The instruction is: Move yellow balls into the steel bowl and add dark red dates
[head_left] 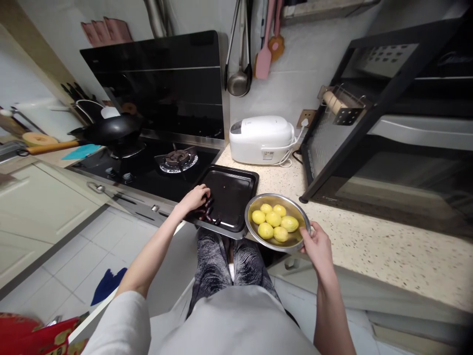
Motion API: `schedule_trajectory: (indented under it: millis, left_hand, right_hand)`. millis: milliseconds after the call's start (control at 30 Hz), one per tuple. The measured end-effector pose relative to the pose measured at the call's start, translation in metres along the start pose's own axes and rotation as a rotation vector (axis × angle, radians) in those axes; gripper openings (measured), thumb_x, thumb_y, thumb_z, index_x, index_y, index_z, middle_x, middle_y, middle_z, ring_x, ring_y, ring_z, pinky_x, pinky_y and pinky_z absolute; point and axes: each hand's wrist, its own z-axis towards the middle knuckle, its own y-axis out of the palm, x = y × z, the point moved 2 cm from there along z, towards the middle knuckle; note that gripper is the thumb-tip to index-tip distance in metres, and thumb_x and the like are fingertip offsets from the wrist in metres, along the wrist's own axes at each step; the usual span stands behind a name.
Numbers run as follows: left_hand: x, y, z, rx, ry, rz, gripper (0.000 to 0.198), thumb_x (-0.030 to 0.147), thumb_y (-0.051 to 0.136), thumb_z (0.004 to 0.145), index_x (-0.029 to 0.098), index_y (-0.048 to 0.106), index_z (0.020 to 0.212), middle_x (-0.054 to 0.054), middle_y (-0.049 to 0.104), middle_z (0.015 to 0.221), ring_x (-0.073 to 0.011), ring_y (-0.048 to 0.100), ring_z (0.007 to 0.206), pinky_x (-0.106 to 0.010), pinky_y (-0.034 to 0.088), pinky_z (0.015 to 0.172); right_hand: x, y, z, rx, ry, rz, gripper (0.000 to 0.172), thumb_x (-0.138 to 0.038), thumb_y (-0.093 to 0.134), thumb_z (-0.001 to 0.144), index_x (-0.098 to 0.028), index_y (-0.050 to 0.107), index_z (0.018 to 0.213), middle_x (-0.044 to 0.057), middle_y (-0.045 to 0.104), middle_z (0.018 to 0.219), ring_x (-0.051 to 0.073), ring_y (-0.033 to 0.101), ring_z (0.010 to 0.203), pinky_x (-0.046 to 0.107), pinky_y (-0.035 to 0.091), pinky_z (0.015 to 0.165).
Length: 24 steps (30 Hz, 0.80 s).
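Observation:
On the worktop beside the stove lies a black rectangular baking tray [232, 197]. Several small, dark reddish-brown oval pieces [209, 212], too small for me to tell their kind, are gathered along its left side. My left hand [197, 197] is over them with its fingers curled together; what is between the fingertips is hidden. My right hand [318, 244] grips the right rim of a round metal bowl [254, 236], thumb inside and fingers outside. Several yellow lemons [273, 218] rest in the bowl, which is right of the tray at the counter's front edge.
A white appliance [262, 140] stands against the wall behind the tray. To the left, the gas stove carries a bare burner [177, 159] and a black wok [113, 129]. A dark-framed rack with an oven [414, 167] rises on the right. Utensils [238, 81] hang above.

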Motion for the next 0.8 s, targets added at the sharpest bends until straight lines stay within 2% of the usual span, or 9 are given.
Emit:
schedule_trajectory:
  millis: [100, 200, 267, 333, 433, 567, 633, 733, 800]
  left_hand:
    - [0.001, -0.003, -0.008, 0.031, -0.016, -0.004, 0.021, 0.004, 0.06, 0.078, 0.022, 0.067, 0.085, -0.007, 0.064, 0.103, -0.0268, 0.065, 0.103, -0.042, 0.054, 0.096]
    - [0.016, -0.004, -0.01, 0.13, -0.02, -0.016, 0.024, 0.007, 0.053, 0.088, 0.022, 0.068, 0.1, -0.011, 0.062, 0.125, -0.0287, 0.061, 0.121, -0.047, 0.05, 0.108]
    - [0.037, -0.002, -0.011, 0.259, 0.013, -0.123, 0.026, 0.014, 0.049, 0.096, 0.022, 0.065, 0.115, -0.012, 0.058, 0.138, -0.0277, 0.057, 0.132, -0.048, 0.045, 0.116]
    - [0.065, 0.003, -0.009, 0.356, 0.081, -0.34, 0.027, 0.026, 0.05, 0.102, 0.023, 0.062, 0.126, -0.012, 0.057, 0.142, -0.0258, 0.055, 0.137, -0.045, 0.044, 0.119]
    - [0.11, 0.023, 0.0, 0.327, 0.138, -0.643, 0.038, 0.039, 0.051, 0.105, 0.026, 0.055, 0.139, -0.013, 0.055, 0.15, -0.0259, 0.054, 0.141, -0.043, 0.05, 0.114]
    - [0.15, 0.05, 0.027, 0.438, 0.101, -0.79, 0.055, 0.05, 0.05, 0.105, 0.024, 0.044, 0.152, -0.015, 0.042, 0.161, -0.028, 0.038, 0.154, -0.048, 0.028, 0.13]
    - [0.155, 0.061, 0.045, 0.471, -0.016, -0.864, 0.061, 0.055, 0.046, 0.105, 0.025, 0.037, 0.157, -0.015, 0.036, 0.166, -0.0285, 0.03, 0.158, -0.048, 0.021, 0.132]
    - [0.152, 0.073, 0.067, 0.508, -0.211, -0.976, 0.064, 0.06, 0.04, 0.106, 0.028, 0.029, 0.161, -0.013, 0.029, 0.169, -0.0281, 0.026, 0.161, -0.046, 0.022, 0.132]
    - [0.147, 0.076, 0.077, 0.493, -0.214, -1.028, 0.066, 0.061, 0.032, 0.107, 0.029, 0.021, 0.164, -0.013, 0.027, 0.17, -0.0276, 0.025, 0.161, -0.045, 0.026, 0.131]
  right_hand:
    - [-0.008, 0.0, 0.003, 0.033, -0.044, -0.05, 0.053, -0.052, 0.053, 0.077, -0.016, 0.064, 0.113, -0.005, 0.053, 0.046, 0.024, 0.057, 0.038, 0.033, 0.042, 0.047]
    - [-0.019, 0.001, 0.008, 0.066, -0.105, -0.098, 0.053, -0.05, 0.051, 0.08, -0.014, 0.063, 0.118, -0.004, 0.053, 0.047, 0.025, 0.059, 0.042, 0.034, 0.043, 0.05]
    - [-0.03, 0.004, 0.013, 0.086, -0.151, -0.133, 0.05, -0.048, 0.049, 0.083, -0.015, 0.063, 0.118, -0.003, 0.054, 0.049, 0.025, 0.058, 0.044, 0.034, 0.043, 0.053]
    - [-0.044, 0.01, 0.017, 0.129, -0.222, -0.181, 0.046, -0.045, 0.046, 0.086, -0.016, 0.064, 0.116, -0.002, 0.056, 0.054, 0.024, 0.058, 0.048, 0.033, 0.042, 0.055]
    - [-0.073, 0.023, 0.023, 0.226, -0.375, -0.276, 0.039, -0.04, 0.044, 0.089, -0.018, 0.065, 0.113, 0.002, 0.06, 0.063, 0.024, 0.057, 0.058, 0.031, 0.037, 0.057]
    - [-0.108, 0.052, 0.03, 0.297, -0.54, -0.395, 0.038, -0.032, 0.039, 0.094, -0.014, 0.064, 0.117, 0.001, 0.057, 0.06, 0.02, 0.051, 0.053, 0.029, 0.03, 0.056]
    - [-0.12, 0.068, 0.032, 0.304, -0.62, -0.457, 0.04, -0.03, 0.037, 0.097, -0.012, 0.062, 0.122, 0.001, 0.057, 0.058, 0.019, 0.05, 0.051, 0.027, 0.029, 0.055]
    - [-0.136, 0.091, 0.03, 0.253, -0.724, -0.55, 0.041, -0.027, 0.036, 0.1, -0.01, 0.06, 0.128, 0.003, 0.062, 0.06, 0.018, 0.054, 0.051, 0.025, 0.031, 0.055]
    - [-0.144, 0.104, 0.027, 0.205, -0.774, -0.591, 0.041, -0.024, 0.036, 0.1, -0.01, 0.06, 0.131, 0.006, 0.067, 0.064, 0.018, 0.058, 0.054, 0.025, 0.034, 0.055]
